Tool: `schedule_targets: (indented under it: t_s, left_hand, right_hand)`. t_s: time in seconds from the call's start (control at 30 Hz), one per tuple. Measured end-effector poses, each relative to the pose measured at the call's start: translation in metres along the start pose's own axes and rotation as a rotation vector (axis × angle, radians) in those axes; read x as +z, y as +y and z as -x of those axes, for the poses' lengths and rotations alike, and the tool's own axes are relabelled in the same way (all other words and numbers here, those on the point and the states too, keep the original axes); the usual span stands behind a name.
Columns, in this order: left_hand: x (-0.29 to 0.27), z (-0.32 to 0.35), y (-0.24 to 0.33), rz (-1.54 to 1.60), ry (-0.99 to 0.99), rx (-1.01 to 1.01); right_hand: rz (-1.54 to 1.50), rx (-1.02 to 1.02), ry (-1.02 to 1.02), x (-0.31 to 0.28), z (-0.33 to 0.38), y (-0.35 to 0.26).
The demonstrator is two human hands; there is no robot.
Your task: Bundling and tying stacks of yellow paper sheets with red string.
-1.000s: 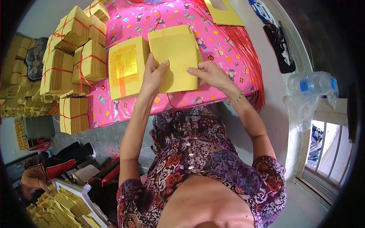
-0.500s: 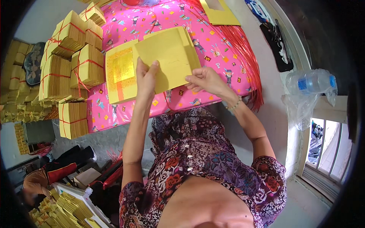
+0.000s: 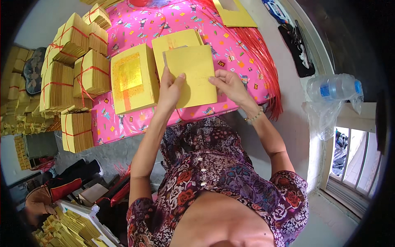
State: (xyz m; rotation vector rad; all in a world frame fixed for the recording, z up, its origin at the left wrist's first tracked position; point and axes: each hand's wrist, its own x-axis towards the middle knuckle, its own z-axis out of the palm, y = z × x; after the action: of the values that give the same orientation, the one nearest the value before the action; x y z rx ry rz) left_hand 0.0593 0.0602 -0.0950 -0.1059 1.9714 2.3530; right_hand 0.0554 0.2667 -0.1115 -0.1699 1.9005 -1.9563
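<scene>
Since paper [image 3: 191, 76] shifted right, more gold-topped stack [image 3: 131, 77] shows.

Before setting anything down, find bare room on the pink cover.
Bare: pink cover right of the tied bundles, beyond the gold-patched stack; also between the neighbouring stack and red strands. Crowded: left edge, with bundles; near middle, with stacks and held sheet.

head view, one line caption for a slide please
Left hand and right hand hold yellow paper over a pink patterned cover, red-tied yellow bundles stacked to the left.
</scene>
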Motion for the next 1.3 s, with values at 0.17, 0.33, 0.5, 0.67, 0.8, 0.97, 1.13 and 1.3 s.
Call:
schedule_targets:
  t_s: [0.17,0.33,0.5,0.67,0.8,0.97,1.13,1.3]
  left_hand:
    - [0.016,-0.002,0.003,0.076,-0.082,0.008]
    - [0.014,-0.014,-0.016,-0.105,-0.221,0.038]
    - [-0.020,-0.018,-0.004,-0.367,-0.137,0.135]
    - [-0.046,-0.012,0.010,-0.684,-0.150,0.133]
    - [-0.051,-0.001,0.014,-0.914,-0.272,0.186]
    - [-0.052,0.005,0.011,-1.082,-0.293,0.367]
    - [-0.053,0.004,0.010,-1.138,-0.319,0.357]
    - [-0.053,0.003,0.013,-1.159,-0.329,0.390]
  right_hand:
    - [-0.012,0.039,0.022,-0.007,0.007,-0.016]
    - [-0.095,-0.081,0.070,-0.032,-0.002,-0.003]
    - [-0.055,0.002,0.218,-0.089,-0.016,0.011]
    - [0.347,-0.035,0.341,-0.137,-0.035,0.058]
    - [0.936,0.087,0.511,-0.113,-0.026,0.035]
    - [1.061,-0.440,0.521,-0.075,-0.025,-0.002]
    - [1.048,-0.668,0.048,-0.016,-0.019,-0.031]
    - [1.133,-0.722,-0.136,-0.003,-0.024,-0.021]
